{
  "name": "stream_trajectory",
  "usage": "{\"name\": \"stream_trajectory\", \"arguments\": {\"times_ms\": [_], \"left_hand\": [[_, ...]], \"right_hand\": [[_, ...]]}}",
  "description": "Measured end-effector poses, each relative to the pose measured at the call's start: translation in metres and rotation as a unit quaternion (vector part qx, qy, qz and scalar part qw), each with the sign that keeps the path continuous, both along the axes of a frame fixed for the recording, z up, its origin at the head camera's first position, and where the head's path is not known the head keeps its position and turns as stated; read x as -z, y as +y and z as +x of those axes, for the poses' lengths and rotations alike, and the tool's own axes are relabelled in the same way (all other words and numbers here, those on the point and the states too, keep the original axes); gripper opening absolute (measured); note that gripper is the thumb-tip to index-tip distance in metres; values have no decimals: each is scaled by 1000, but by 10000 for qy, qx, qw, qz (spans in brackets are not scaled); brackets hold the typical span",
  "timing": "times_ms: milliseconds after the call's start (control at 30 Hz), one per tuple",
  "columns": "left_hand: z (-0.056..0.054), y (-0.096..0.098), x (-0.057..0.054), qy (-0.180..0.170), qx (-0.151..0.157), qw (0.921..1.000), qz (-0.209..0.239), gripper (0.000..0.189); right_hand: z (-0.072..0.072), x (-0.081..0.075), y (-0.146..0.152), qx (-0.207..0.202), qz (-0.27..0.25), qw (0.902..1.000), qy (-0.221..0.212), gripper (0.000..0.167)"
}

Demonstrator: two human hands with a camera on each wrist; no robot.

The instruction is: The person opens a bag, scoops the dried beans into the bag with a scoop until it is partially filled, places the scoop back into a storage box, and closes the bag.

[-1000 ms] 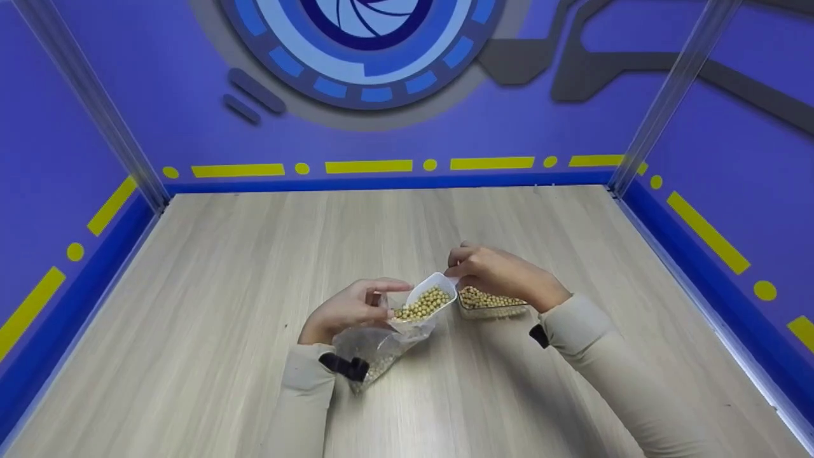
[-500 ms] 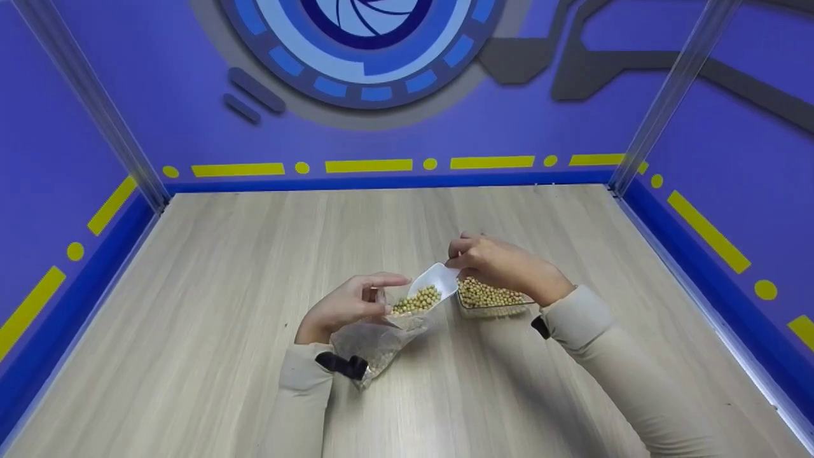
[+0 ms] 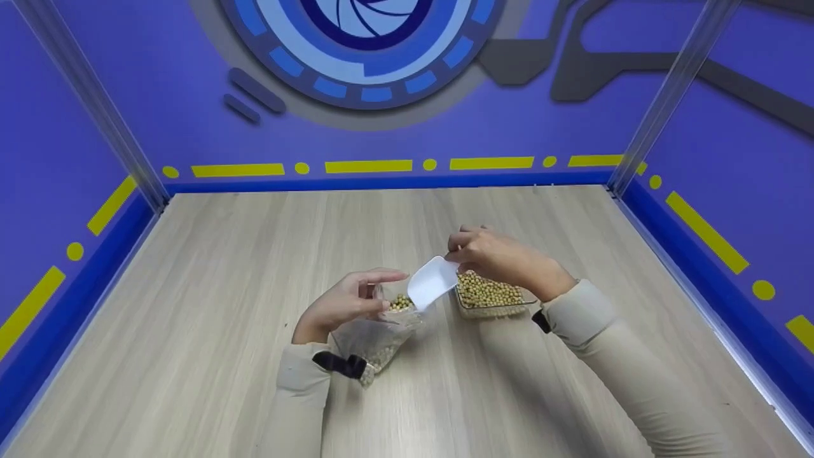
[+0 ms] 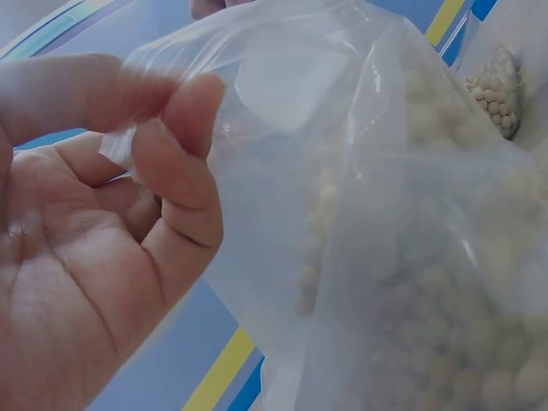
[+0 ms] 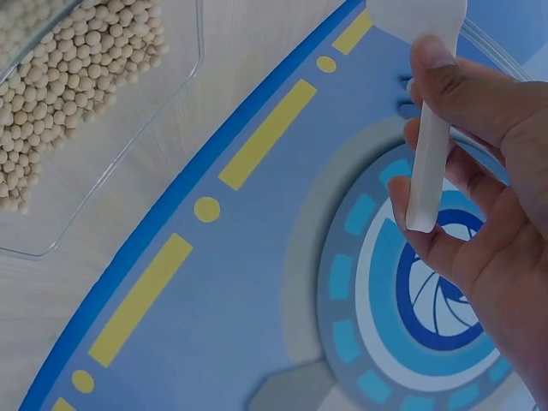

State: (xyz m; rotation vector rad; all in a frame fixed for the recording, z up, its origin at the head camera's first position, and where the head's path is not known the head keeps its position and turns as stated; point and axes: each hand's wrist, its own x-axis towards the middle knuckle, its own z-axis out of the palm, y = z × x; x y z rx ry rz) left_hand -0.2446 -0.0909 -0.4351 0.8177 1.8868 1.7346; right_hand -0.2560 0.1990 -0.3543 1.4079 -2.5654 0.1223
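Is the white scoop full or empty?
It looks empty: the white scoop shows bare inside, tipped toward the bag with beans in it.

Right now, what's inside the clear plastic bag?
Likely soybeans, round and yellowish, show at the mouth of the bag and hazily through its film. In the head view, the left hand hides part of it; outer soybeans cover whatever lies deeper.

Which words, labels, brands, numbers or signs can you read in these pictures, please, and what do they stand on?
None: no lettering shows on the plastic bag, white scoop or clear container. The blue wall bears only graphic shapes, such as yellow bars and dots.
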Motion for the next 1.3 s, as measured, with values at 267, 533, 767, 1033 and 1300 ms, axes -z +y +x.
{"name": "stream_trajectory", "arguments": {"times_ms": [267,533,767,1033,1300], "left_hand": [[0,0,1,158,17,9998,-152,53],[-1,0,3,286,9,9992,-280,52],[-2,0,4,112,-58,9995,-284,56],[-2,-1,4,141,18,9996,-261,56],[-2,-2,5,365,72,9986,-363,54]], "right_hand": [[0,2,2,57,-59,9999,-73,25],[-5,7,7,-241,-507,9980,-296,23],[-8,8,21,-116,-793,9954,-527,23],[-13,12,47,239,-811,9941,-679,22],[-14,16,73,787,-476,9944,-515,21]]}}
